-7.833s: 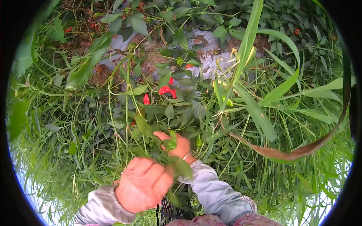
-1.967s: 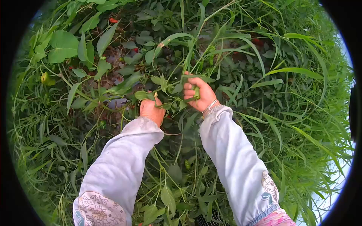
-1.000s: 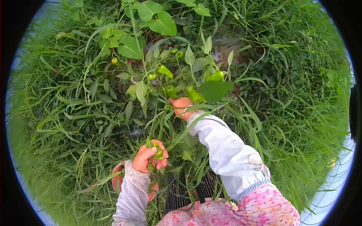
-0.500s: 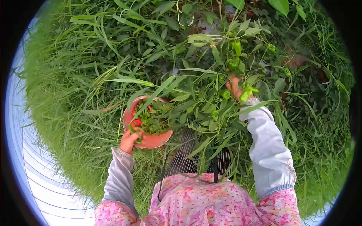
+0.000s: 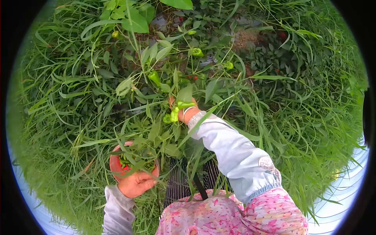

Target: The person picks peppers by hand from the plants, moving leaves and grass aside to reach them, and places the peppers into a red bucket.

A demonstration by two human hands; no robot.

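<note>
My left hand (image 5: 135, 184) lies over the near rim of a reddish-pink bucket (image 5: 115, 162), its fingers curled in at the edge. Inside are small peppers (image 5: 124, 162), mostly green with some red. Leaves hang across the opening. My right hand (image 5: 190, 112) reaches into a pepper plant, with a pale bracelet at the wrist. Leaves hide most of its fingers, so I cannot tell what they hold. Light-green peppers (image 5: 174, 114) hang right in front of that hand. A larger green pepper (image 5: 154, 78) is on the stem to its upper left.
Other green peppers (image 5: 196, 52) hang further back, with small red ones (image 5: 192, 78) low among the leaves. Tall grass (image 5: 70, 117) surrounds the plants. Striped trousers (image 5: 176, 182) show below, beside a dark strap (image 5: 200, 186). Bare soil (image 5: 246, 41) appears at the upper right.
The view has swung right, so the plants and bucket sit further left. My left hand has shifted across the bucket's near rim, and the green pepper at its fingers is out of sight.
</note>
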